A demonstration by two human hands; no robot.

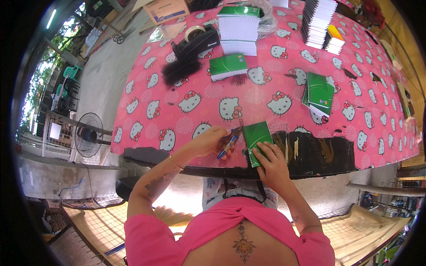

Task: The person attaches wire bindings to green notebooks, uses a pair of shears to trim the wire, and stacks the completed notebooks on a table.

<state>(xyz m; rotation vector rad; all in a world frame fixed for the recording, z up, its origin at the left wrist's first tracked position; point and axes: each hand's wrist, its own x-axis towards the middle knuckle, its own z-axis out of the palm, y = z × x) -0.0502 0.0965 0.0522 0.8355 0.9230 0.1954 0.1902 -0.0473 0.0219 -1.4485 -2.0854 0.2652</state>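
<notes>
Left hand (217, 139): fingers curled round a blue tool (227, 146), whose exact kind is hard to tell; whether thumb and fingertips meet is hidden.
Right hand (272, 163): fingers slightly spread, laid flat on the lower part of a green notebook (257, 132).
Green notebook: under the right fingers, just right of the left ones, at the table's near edge; its spiral runs along its left side.
Cover marks: small coloured squares with pale lettering show on the green pile (228, 65) beyond the left fingers and the fanned pile (320, 91) beyond and right of the right ones.
Tape dispenser (195, 42): black, a pale printed word on its side, far beyond the left fingers.
Box (166, 10): brown cardboard with dark print too small to read, farther still.
Cloth (253, 99): pink, printed with white cat faces and red bows; torn right of the right fingers, baring a scuffed black surface (310, 153).
Room: well left of the left fingers, a fan (88, 135), a concrete floor (101, 66) and green chairs (71, 73).
</notes>
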